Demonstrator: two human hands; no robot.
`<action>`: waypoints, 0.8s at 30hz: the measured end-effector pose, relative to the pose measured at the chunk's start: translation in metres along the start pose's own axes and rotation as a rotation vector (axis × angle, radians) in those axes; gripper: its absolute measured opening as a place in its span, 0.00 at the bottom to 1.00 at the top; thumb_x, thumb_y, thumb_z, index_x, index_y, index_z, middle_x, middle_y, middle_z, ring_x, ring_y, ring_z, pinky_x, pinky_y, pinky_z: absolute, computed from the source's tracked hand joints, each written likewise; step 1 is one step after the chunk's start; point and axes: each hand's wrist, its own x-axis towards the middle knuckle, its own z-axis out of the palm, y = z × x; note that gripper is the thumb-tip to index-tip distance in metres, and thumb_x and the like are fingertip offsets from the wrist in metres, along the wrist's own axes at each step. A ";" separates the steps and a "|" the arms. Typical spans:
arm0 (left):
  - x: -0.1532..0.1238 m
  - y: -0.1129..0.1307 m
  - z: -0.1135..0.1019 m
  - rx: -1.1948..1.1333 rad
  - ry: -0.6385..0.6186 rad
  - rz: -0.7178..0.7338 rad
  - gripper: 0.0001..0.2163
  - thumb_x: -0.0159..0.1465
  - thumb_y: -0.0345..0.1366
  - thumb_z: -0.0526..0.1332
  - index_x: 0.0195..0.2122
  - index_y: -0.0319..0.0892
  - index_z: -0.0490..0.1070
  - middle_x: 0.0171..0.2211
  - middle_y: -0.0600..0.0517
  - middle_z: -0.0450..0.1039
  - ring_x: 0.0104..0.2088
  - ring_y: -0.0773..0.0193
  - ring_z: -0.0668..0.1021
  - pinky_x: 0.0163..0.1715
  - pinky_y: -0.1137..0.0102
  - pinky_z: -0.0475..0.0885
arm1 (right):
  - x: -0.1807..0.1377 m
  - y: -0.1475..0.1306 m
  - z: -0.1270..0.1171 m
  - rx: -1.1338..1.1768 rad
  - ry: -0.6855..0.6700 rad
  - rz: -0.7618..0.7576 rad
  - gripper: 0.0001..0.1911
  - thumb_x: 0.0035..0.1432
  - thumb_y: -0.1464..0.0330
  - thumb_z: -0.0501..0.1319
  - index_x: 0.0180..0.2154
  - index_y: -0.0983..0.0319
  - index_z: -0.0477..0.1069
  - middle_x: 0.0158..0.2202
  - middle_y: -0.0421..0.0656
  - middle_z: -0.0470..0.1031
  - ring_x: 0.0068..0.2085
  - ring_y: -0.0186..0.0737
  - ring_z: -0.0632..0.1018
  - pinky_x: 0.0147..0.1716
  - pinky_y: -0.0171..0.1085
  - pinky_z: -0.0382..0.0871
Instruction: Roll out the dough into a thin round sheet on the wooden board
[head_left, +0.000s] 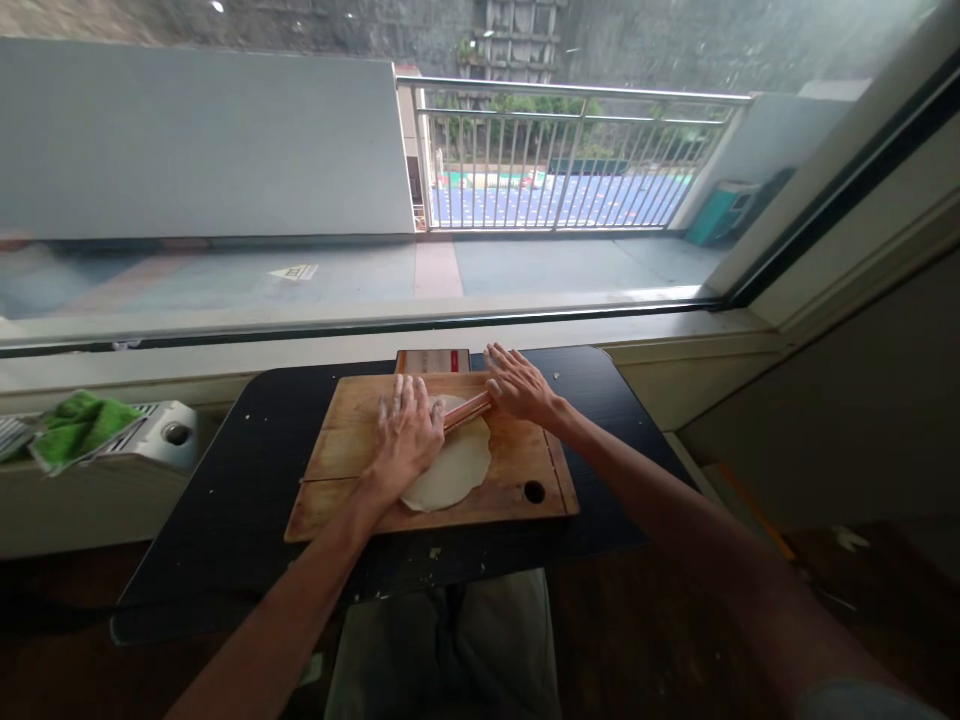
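A thin, flat round of dough [454,470] lies on a wooden cutting board [517,495]. Across its upper part runs a slim wooden rolling pin [466,410], slanting up to the right. My left hand [410,425] rests palm down over the pin's left end, fingers stretched forward and dusted with flour. Over the right end lies my right hand [517,383], also palm down with its fingers extended. Both hands cover the ends of the pin. The dough's upper left part is hidden beneath the left hand.
The board sits on a black table [247,480] with small crumbs scattered near its front edge. Behind the board is a flat box [433,361]. A green cloth [82,428] lies on the radiator [169,435] at left. The window [360,290] closes off the far side.
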 end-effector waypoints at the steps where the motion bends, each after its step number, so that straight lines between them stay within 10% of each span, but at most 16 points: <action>1: 0.000 0.000 -0.001 -0.007 0.013 0.002 0.33 0.82 0.45 0.43 0.80 0.27 0.59 0.82 0.29 0.56 0.84 0.40 0.56 0.80 0.40 0.58 | -0.004 -0.001 -0.002 -0.008 0.007 0.009 0.32 0.78 0.70 0.49 0.77 0.77 0.65 0.80 0.62 0.62 0.83 0.54 0.60 0.82 0.57 0.54; 24: 0.029 -0.021 0.015 -0.017 0.094 0.041 0.31 0.79 0.43 0.48 0.78 0.31 0.65 0.78 0.30 0.65 0.81 0.34 0.62 0.77 0.38 0.64 | 0.023 0.014 0.017 -0.061 0.034 -0.041 0.30 0.78 0.67 0.59 0.76 0.67 0.70 0.79 0.60 0.65 0.81 0.60 0.65 0.81 0.62 0.56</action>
